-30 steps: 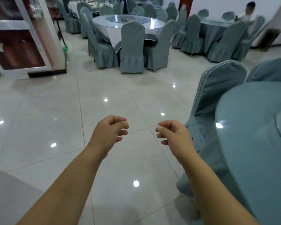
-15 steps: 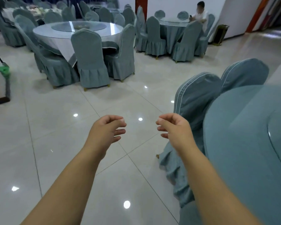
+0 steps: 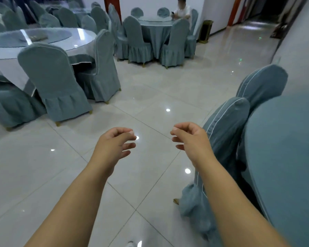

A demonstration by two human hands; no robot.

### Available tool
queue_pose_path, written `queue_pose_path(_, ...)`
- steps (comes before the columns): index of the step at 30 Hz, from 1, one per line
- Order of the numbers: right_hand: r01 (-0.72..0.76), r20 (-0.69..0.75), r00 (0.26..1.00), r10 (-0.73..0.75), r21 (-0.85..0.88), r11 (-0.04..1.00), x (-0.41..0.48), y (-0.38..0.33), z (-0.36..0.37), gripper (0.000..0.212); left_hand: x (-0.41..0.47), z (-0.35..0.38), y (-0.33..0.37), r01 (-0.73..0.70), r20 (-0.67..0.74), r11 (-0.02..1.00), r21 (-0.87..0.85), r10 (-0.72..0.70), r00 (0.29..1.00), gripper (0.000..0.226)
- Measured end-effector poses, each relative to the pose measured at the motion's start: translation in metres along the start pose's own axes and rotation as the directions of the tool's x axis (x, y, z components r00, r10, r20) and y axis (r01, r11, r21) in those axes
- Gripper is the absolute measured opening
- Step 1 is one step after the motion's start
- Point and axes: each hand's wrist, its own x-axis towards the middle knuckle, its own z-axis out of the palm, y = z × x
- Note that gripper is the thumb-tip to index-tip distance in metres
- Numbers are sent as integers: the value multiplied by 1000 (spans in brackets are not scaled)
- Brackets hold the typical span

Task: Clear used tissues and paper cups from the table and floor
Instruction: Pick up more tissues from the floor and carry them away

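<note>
Cut off or unreadable

The near table point(image 3: 285, 157) runs off the right and bottom edges; left of it a white shape point(image 3: 130, 244) is cropped at the bottom — far beyond it, a seated person point(image 3: 181, 12) holds something too small to tell.

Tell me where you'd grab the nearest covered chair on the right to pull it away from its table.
Probably the rounded top of the chair backrest, coming from the open floor: its back faces the aisle, with the table behind it. The right hand is nearest and holds nothing.
</note>
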Motion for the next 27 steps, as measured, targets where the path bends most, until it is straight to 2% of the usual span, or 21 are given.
queue_pose_path(5, -28, -111, 993, 30, 28, 999, 81, -17, 25, 7, 117, 9, 40, -26, 127, 999, 42, 20, 992, 7)
queue_pose_path(11, -64, -290, 954, 81, 66, 996, 183, -21, 17, 7, 239, 60, 57, -15, 298, 997, 71, -7, 954, 5)
queue_pose_path(15, -46, -360, 930, 73, 81, 996, 271, -20, 5, 7, 324, 107, 71, -44, 357, 997, 68, 17, 934, 7)
queue_pose_path(27, -60, -488, 869, 75, 46, 997, 521, -51, -67, 5, 562, 264, 134, -16, 493, 994, 107, -40, 869, 7)
